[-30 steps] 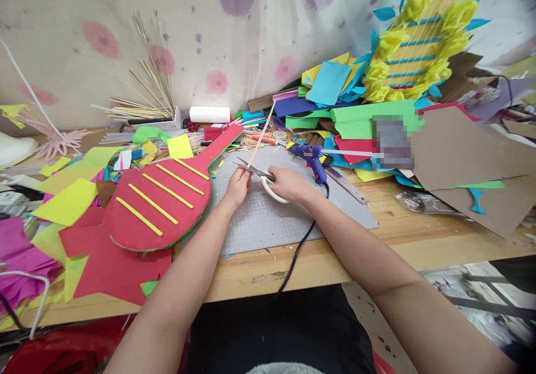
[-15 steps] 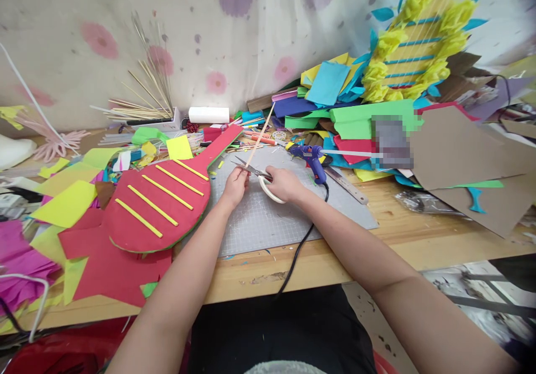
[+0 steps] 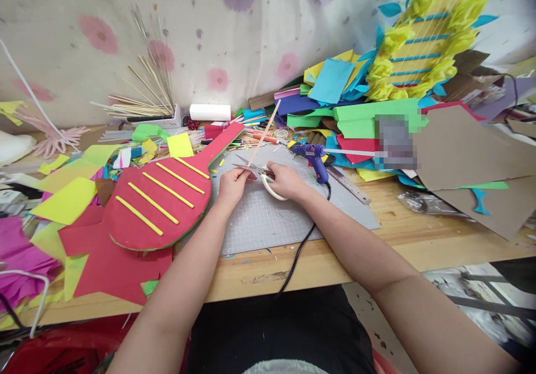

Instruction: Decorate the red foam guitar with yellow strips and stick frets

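White-handled scissors (image 3: 272, 188) are in my right hand (image 3: 285, 180), their blades parted and pointing left. Pinched in my left hand (image 3: 233, 187) is the lower end of a thin wooden stick (image 3: 265, 131), which slants up and to the right past the blades. Both hands are over the grey cutting mat (image 3: 268, 223). Left of them lies a red guitar-shaped cutout (image 3: 142, 217) with a green edge and several yellow strips across its body. A blue glue gun (image 3: 316, 162) rests on the mat's right side, its black cord running toward the table's front edge.
A metal ruler (image 3: 347, 185) lies beyond the glue gun. Coloured paper (image 3: 368, 117) and brown cardboard (image 3: 469, 150) are piled at the right, below a yellow-flowered guitar shape (image 3: 419, 50). Red paper scraps (image 3: 109, 273) fill the left front. Thin sticks (image 3: 138, 106) stand in a box behind.
The scissors' blades stand wider apart than before. My left hand has moved slightly left, and the stick has shifted a little against the blades. The view has turned slightly.
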A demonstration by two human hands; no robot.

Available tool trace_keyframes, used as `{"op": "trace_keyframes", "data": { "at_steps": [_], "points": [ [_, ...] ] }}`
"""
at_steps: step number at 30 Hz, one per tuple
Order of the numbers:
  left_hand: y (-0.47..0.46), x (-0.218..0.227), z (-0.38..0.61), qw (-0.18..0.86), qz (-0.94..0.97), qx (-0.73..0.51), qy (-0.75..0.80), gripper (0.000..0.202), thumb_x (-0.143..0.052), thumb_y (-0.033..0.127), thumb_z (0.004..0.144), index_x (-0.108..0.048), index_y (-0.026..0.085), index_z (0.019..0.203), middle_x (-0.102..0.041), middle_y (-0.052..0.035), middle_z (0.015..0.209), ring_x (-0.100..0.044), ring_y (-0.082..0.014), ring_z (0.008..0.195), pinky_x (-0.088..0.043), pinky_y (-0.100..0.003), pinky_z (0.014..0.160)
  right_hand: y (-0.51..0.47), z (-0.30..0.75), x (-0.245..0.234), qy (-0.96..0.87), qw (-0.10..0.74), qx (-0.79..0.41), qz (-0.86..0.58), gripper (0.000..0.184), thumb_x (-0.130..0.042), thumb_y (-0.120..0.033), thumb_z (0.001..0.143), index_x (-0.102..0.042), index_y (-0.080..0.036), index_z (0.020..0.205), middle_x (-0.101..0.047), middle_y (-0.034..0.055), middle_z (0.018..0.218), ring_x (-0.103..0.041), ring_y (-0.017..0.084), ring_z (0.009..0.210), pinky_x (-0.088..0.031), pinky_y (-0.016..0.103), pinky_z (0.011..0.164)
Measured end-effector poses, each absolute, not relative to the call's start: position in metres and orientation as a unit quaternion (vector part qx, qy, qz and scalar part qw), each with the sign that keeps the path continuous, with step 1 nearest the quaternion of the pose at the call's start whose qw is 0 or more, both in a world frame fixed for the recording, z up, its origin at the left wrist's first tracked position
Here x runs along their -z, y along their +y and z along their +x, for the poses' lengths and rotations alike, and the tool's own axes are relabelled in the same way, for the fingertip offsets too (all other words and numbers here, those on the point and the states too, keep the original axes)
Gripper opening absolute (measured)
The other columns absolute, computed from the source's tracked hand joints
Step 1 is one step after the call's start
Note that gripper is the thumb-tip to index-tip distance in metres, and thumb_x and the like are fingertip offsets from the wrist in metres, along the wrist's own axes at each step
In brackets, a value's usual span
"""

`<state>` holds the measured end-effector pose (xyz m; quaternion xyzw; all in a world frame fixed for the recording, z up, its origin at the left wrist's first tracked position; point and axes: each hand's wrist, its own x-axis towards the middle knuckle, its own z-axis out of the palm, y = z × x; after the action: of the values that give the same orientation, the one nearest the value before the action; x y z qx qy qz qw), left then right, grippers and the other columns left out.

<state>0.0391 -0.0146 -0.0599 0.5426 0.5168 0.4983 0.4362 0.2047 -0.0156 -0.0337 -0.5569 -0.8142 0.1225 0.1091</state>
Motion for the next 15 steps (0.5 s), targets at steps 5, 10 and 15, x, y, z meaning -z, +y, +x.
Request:
{"op": "trace_keyframes", "data": {
  "at_steps": [5, 10, 15],
  "points": [
    [-0.0118, 0.0629, 0.0333, 0.436, 0.573, -0.473, 0.508, 0.018, -0.055, 0.019, 0.075, -0.064, 0.017, 0.059, -0.065, -0.0027, 0.058, -0.061, -0.0156, 0.056, -0.050, -0.029, 0.063, -0.0146, 0.2060, 0.0335, -0.816, 0.096, -0.122, -0.557, 0.024, -0.047, -0.036, 0.079, -0.055, -0.018, 0.093, -0.067, 0.0077, 0.089, -0.058, 0.018, 0.074, -0.030, 0.025, 0.059],
    [-0.0096, 0.0661, 0.0302, 0.433, 0.593, -0.449, 0.509, 0.019, -0.051, 0.020, 0.078, -0.064, 0.017, 0.064, -0.065, -0.0025, 0.059, -0.062, -0.0153, 0.056, -0.050, -0.029, 0.060, -0.0142, 0.2037, 0.0342, -0.803, 0.072, -0.106, -0.583, 0.026, -0.046, -0.040, 0.080, -0.058, -0.019, 0.090, -0.067, 0.0083, 0.085, -0.058, 0.019, 0.071, -0.028, 0.025, 0.056],
    [-0.0118, 0.0664, 0.0316, 0.305, 0.624, -0.436, 0.572, 0.016, -0.052, 0.024, 0.079, -0.065, 0.018, 0.074, -0.070, -0.0036, 0.073, -0.064, -0.0157, 0.067, -0.049, -0.028, 0.067, -0.0136, 0.1982, 0.0353, -0.793, 0.084, -0.107, -0.593, 0.025, -0.046, -0.038, 0.079, -0.058, -0.019, 0.089, -0.067, 0.0076, 0.083, -0.058, 0.018, 0.070, -0.026, 0.025, 0.055]
  ]
}}
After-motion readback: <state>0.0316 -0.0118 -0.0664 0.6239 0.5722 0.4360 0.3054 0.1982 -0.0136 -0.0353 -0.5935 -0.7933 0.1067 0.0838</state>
